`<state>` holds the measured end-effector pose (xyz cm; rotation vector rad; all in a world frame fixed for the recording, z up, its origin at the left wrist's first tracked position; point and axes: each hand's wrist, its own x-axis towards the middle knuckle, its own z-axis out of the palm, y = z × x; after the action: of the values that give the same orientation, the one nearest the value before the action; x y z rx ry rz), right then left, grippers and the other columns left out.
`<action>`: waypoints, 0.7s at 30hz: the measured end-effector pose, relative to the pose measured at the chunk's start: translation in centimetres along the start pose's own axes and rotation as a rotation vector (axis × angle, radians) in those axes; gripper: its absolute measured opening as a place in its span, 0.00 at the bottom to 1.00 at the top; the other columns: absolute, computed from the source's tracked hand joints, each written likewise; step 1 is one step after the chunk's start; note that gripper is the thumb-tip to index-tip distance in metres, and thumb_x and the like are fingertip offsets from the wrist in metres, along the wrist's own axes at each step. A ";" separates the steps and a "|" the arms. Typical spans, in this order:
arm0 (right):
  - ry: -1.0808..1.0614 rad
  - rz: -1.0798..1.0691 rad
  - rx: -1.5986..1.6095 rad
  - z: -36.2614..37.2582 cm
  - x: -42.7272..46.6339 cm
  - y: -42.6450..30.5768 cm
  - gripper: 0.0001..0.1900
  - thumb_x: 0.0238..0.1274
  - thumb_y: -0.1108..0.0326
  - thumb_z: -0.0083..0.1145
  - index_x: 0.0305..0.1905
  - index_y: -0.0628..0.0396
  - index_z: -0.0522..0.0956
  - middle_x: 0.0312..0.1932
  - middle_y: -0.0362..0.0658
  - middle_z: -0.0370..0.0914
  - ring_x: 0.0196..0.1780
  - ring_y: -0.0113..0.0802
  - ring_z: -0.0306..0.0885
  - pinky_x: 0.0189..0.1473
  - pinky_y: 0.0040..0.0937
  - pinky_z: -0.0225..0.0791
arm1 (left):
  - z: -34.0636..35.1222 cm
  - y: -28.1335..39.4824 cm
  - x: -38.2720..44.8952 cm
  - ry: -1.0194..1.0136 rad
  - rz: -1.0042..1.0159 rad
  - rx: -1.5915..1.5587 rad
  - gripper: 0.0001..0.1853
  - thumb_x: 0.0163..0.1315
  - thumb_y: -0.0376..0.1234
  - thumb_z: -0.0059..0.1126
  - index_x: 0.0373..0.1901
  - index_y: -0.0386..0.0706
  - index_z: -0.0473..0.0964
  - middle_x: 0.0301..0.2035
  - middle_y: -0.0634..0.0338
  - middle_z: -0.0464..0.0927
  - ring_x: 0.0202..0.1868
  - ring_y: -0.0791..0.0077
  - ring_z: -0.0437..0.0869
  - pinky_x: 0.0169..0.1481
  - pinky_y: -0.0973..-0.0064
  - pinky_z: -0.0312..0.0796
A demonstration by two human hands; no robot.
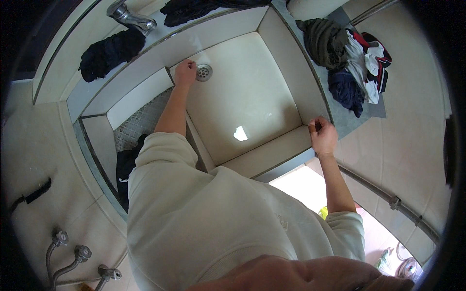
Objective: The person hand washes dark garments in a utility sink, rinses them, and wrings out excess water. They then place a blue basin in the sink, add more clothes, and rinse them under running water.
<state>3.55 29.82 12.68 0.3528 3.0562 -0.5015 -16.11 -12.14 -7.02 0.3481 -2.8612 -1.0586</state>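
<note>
Below me is a tiled wash basin [247, 91] with a pale floor, where a bright patch of light shows. My left hand [185, 72] is over its far left corner, close beside the round metal drain strainer [204, 72]. The fingers there are curled in, and I see nothing held. Over the basin's near right corner is my right hand [323, 136], loosely curled, thumb near the forefinger, with nothing seen in it. Whether that hand touches the rim, I cannot tell. A chrome faucet [136, 20] stands at the far left edge.
Dark wet cloth [111, 54] lies by the faucet, more dark cloth [204, 10] on the far ledge. Bunched garments [344, 62] sit on the right ledge. A ridged washboard surface [142, 112] with black cloth [127, 163] is at left. Valves with hoses [82, 252] are lower left.
</note>
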 end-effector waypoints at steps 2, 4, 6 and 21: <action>0.000 0.001 -0.001 -0.1 0.0 -0.1 0.11 0.58 0.59 0.58 0.30 0.54 0.80 0.26 0.51 0.80 0.32 0.52 0.79 0.35 0.43 0.72 | -0.2 0.2 -0.1 0.037 -0.019 0.010 0.12 0.61 0.41 0.58 0.38 0.42 0.80 0.35 0.51 0.83 0.41 0.54 0.84 0.47 0.61 0.75; 0.006 0.001 0.011 -0.1 0.0 -0.2 0.11 0.58 0.59 0.58 0.30 0.55 0.80 0.27 0.51 0.80 0.32 0.51 0.79 0.35 0.43 0.72 | -0.3 0.2 0.0 0.062 -0.027 0.024 0.12 0.61 0.40 0.58 0.38 0.41 0.80 0.35 0.51 0.83 0.40 0.55 0.84 0.47 0.61 0.76; 0.011 -0.003 0.026 -0.1 0.0 -0.3 0.11 0.58 0.59 0.58 0.30 0.55 0.79 0.27 0.51 0.80 0.32 0.51 0.79 0.34 0.43 0.72 | -0.3 0.1 0.1 0.077 -0.020 0.040 0.12 0.61 0.40 0.59 0.38 0.41 0.80 0.35 0.51 0.83 0.40 0.55 0.84 0.46 0.61 0.76; 0.014 -0.012 0.020 0.1 0.0 -0.1 0.11 0.58 0.58 0.58 0.29 0.54 0.79 0.26 0.50 0.80 0.31 0.52 0.79 0.34 0.44 0.71 | 0.2 -2.8 0.1 0.039 -0.115 0.162 0.14 0.54 0.38 0.65 0.40 0.44 0.77 0.43 0.51 0.78 0.47 0.53 0.80 0.50 0.59 0.75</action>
<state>3.57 29.73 12.61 0.3393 3.0704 -0.5326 -15.70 -14.10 -9.04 0.5435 -2.9296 -0.8269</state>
